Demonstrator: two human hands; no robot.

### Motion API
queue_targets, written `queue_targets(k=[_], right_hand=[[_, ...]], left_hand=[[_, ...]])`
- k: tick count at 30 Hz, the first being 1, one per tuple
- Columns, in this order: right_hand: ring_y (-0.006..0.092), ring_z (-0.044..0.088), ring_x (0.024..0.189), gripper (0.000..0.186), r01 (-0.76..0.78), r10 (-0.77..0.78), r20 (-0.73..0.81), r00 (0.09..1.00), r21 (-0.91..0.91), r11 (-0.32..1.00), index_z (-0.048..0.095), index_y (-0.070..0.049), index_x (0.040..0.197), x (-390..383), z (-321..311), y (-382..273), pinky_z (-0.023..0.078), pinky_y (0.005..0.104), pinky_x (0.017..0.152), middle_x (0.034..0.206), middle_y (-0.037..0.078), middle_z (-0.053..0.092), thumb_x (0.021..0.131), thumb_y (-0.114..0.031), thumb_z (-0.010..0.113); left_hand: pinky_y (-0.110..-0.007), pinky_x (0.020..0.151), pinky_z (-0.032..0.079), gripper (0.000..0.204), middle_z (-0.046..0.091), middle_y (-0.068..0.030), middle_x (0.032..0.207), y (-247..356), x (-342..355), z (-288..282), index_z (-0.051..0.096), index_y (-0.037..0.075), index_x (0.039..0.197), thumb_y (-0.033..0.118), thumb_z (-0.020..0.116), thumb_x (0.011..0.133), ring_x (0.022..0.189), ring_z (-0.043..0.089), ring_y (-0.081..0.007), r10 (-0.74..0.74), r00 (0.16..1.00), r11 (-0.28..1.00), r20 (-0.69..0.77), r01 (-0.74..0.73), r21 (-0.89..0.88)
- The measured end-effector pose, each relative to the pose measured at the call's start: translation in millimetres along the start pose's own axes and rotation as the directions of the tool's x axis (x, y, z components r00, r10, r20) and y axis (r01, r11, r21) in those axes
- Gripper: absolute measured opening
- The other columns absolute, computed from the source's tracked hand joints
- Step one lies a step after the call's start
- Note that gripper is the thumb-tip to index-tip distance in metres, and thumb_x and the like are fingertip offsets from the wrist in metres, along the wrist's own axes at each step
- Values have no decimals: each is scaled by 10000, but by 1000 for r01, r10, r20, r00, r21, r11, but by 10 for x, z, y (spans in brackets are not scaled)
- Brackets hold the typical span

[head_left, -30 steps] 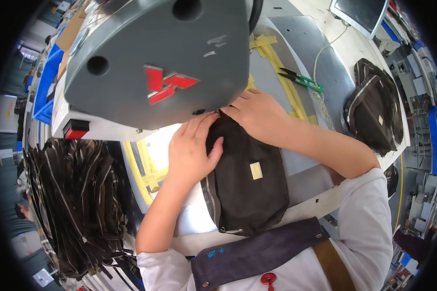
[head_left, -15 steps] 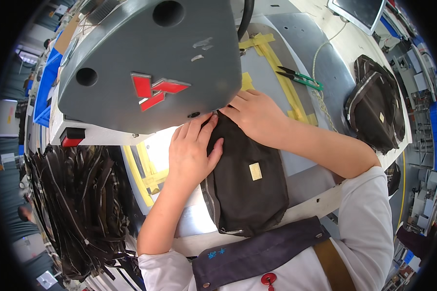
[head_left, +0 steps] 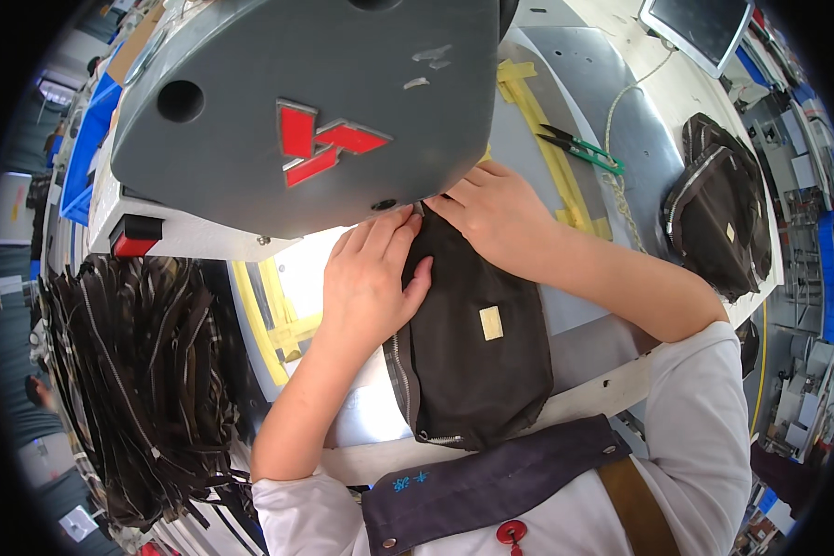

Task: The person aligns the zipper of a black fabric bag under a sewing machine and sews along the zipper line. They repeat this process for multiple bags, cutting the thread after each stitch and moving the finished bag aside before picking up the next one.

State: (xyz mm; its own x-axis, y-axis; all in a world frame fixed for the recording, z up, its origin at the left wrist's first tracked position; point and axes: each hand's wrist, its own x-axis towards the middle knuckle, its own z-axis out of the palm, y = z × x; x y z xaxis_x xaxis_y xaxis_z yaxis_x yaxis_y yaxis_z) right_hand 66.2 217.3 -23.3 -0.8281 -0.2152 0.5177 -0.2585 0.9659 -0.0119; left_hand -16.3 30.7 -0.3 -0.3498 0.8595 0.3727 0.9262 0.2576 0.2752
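Note:
A dark brown fabric pouch with a cream label and a zipper along its left side lies in front of me. Its far end runs under the grey sewing machine head. My left hand holds the pouch's far left edge with its fingertips, the thumb resting lower on the fabric. Opposite it, my right hand grips the far right edge close to the machine; some of its fingertips are hidden by the head. The needle area is out of sight beneath the machine.
Green-handled thread snips lie on the bed beyond my right forearm, near a pale cord. A heap of dark zippered pieces hangs at the left. Similar pouches sit at the right. Yellow tape marks the bed.
The view has shifted slightly, so the machine head appears higher and farther right. Both hands stay on the pouch's far end, with little visible movement of the fabric.

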Motion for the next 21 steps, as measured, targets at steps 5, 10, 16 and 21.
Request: queue_targets(k=[5,10,16,21], right_hand=[[157,576,848,199,-10,11,38,999,-9,1000,652,-37,927,-2,-7,1,453,285,720,897,23,556,756,-128,607],[166,581,852,212,-16,16,-5,1000,33,999,653,-29,942,-6,13,1,468,289,709,902,27,563,755,-117,606],[177,586,849,238,-2,2,13,1000,30,1000,652,-17,966,23,12,37,481,299,695,903,34,571,755,-115,605],[179,585,853,212,-14,13,27,1000,29,999,647,-23,943,-1,-6,3,483,304,703,902,33,570,760,-121,605]], left_hand=[[-373,863,497,400,626,-87,1145,-4,4,-4,645,13,1075,111,737,698,991,624,-284,-2,1000,1000,8,2,0],[-380,866,498,399,621,-92,1151,0,9,2,643,10,1075,110,734,700,999,620,-290,0,1000,1000,-2,0,-11],[-383,865,500,396,620,-90,1148,-30,22,11,642,11,1075,113,734,703,1003,619,-290,-14,1000,1000,26,14,-8],[-385,859,501,394,620,-88,1142,-24,25,10,640,10,1072,117,735,705,999,619,-288,-11,1000,1000,22,11,-13]])
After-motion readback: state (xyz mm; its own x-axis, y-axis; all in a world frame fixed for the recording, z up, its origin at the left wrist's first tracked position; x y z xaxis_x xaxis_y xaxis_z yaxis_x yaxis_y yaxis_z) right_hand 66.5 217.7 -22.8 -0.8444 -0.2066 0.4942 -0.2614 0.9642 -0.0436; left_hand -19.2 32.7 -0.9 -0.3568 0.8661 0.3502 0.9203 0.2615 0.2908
